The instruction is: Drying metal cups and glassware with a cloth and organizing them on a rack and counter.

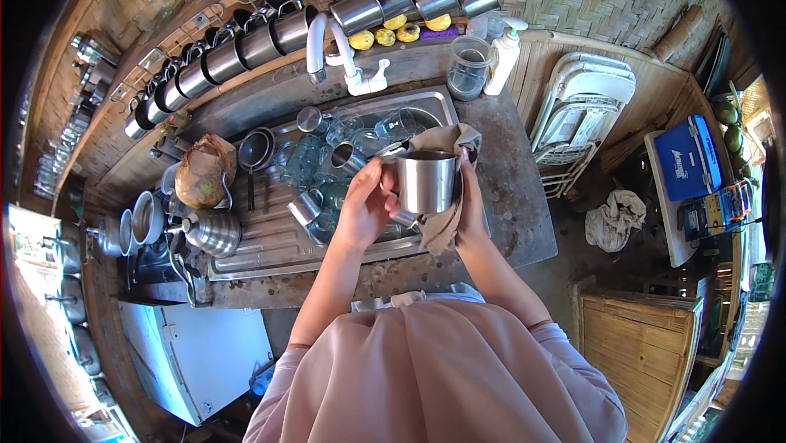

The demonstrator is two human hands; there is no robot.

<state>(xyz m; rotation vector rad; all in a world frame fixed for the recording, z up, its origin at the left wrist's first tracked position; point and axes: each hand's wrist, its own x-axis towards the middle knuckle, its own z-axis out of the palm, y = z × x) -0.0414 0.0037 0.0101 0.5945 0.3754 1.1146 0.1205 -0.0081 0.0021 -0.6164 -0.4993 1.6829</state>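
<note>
Two bare hands are holding a steel mug [427, 183] between them, over the right part of the steel sink [260, 240]. The left hand [366, 205] is curling its fingers narrowly at the mug's handle side; the right hand [472, 201] is pressing a brown cloth [442, 232] against the opposite wall. The mug's long axis is running away from the wearer, its mouth at the far end, so that its body is lying rightward of the left fingers and leftward of the right — neither hand being clearly nearer. The cloth is hiding some right fingertips — their exact placement cannot be told. Clear glasses [304, 156] are lying to the mug's left.
</note>
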